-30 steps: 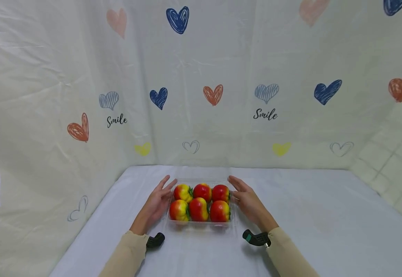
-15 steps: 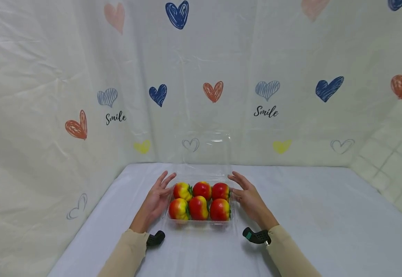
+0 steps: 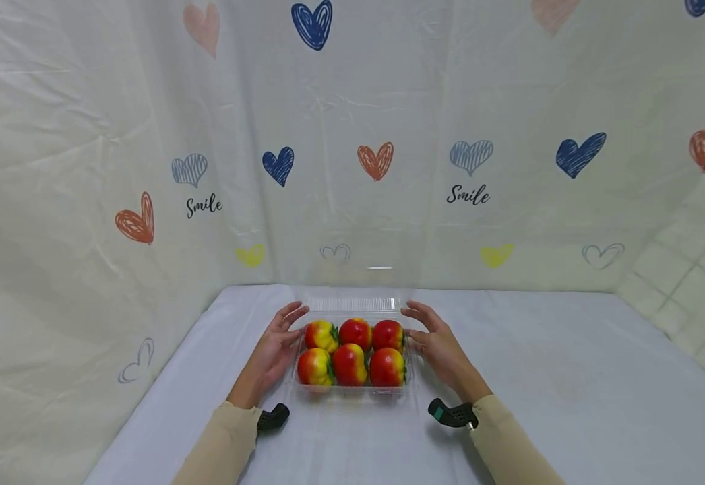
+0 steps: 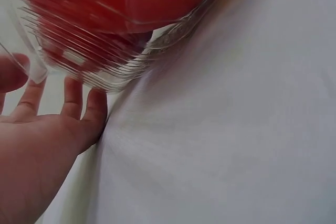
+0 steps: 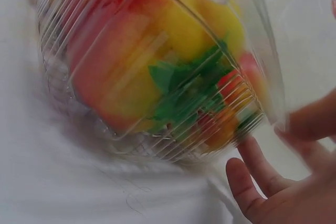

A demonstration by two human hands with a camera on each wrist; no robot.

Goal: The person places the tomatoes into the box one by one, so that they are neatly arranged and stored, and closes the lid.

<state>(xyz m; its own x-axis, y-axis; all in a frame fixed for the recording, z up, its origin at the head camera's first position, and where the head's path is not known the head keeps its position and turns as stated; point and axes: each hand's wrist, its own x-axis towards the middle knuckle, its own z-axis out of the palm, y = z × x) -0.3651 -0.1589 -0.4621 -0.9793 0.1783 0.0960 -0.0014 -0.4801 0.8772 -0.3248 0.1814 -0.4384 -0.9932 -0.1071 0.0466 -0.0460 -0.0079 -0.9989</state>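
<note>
A clear plastic clamshell box (image 3: 352,391) stands on the white cloth, its see-through lid (image 3: 352,303) raised behind it. In two rows inside lie several red and yellow bell peppers (image 3: 350,364), some with green stem ends. My left hand (image 3: 276,353) is at the box's left side, fingers extended. In the left wrist view, its fingertips (image 4: 73,85) meet the ridged wall, with the thumb near the rim. On the opposite side is my right hand (image 3: 440,353), fingers spread. The right wrist view has its fingertips (image 5: 245,148) by the far corner, thumb beside the rim.
White cloth (image 3: 540,377) covers the table around the box. A pale curtain (image 3: 352,101) printed with hearts and "Smile" hangs behind and along the left. Black wrist devices (image 3: 272,418) sit at both beige cuffs.
The clear lid rises upright behind the box, then its outline drops lower, showing a ridged strip. The fingers shift slightly; box and peppers stay put. The head view has tilted slightly downward.
</note>
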